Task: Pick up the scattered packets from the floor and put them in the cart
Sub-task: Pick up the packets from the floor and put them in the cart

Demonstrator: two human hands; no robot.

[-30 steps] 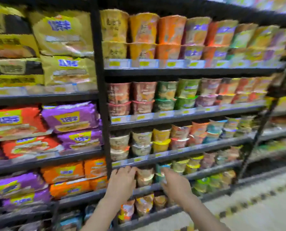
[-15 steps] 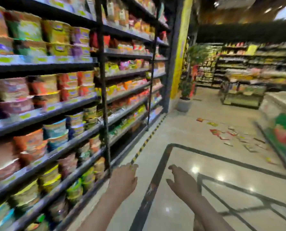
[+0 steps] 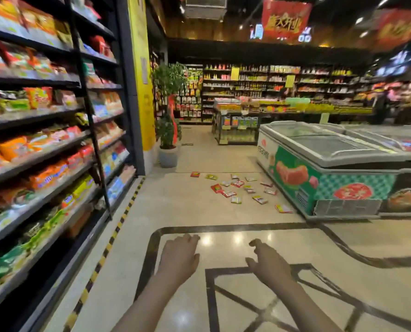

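Several small packets (image 3: pixel 238 189), red, yellow and white, lie scattered on the beige shop floor ahead, beside the front corner of a chest freezer. My left hand (image 3: pixel 179 258) and my right hand (image 3: pixel 268 264) are stretched out in front of me at the bottom of the view, both empty with relaxed fingers, well short of the packets. No cart is in view.
Tall black shelves (image 3: pixel 44 140) stocked with snack bags run along the left, edged by a yellow-black floor stripe (image 3: pixel 113 236). A chest freezer (image 3: pixel 331 173) stands on the right. A potted plant (image 3: pixel 167 130) stands by a yellow pillar behind the packets. More shelving fills the back.
The view has swung right from the noodle shelves to the open aisle. The packets and the freezer have come closer and nearer the middle. Both hands stay outstretched and empty.
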